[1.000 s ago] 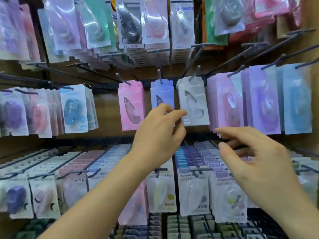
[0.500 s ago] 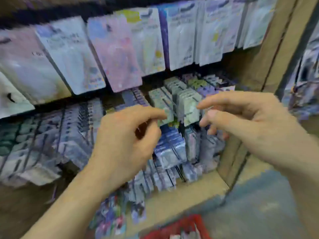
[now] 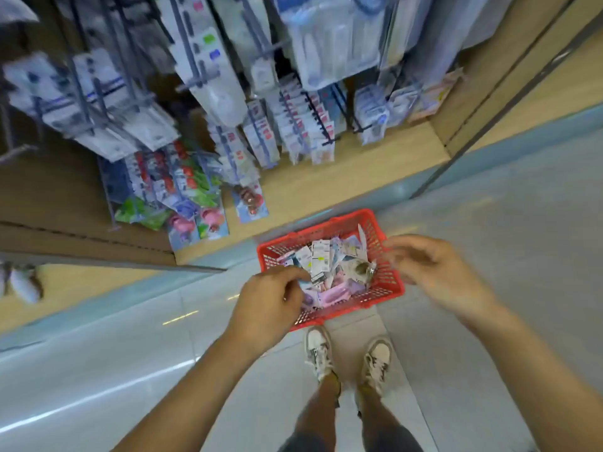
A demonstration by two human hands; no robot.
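Note:
A red plastic basket (image 3: 329,224) stands on the floor in front of my feet, filled with several small carded stationery packets (image 3: 319,260). My left hand (image 3: 270,305) hovers above the basket's near left corner, its fingers loosely curled and its thumb and forefinger pointing at the packets; it holds nothing. Over the basket's right rim my right hand (image 3: 434,272) is a little blurred, with relaxed, slightly bent fingers and nothing in it.
A display rack of hanging packets (image 3: 293,125) on dark metal hooks rises beyond the basket, above a wooden base shelf (image 3: 375,164). My two shoes (image 3: 318,350) stand on grey floor tiles (image 3: 98,370) just behind the basket.
The view has swung down from the rack of hanging packets to the floor. Both hands have come away from the hooks and now hang over the red basket.

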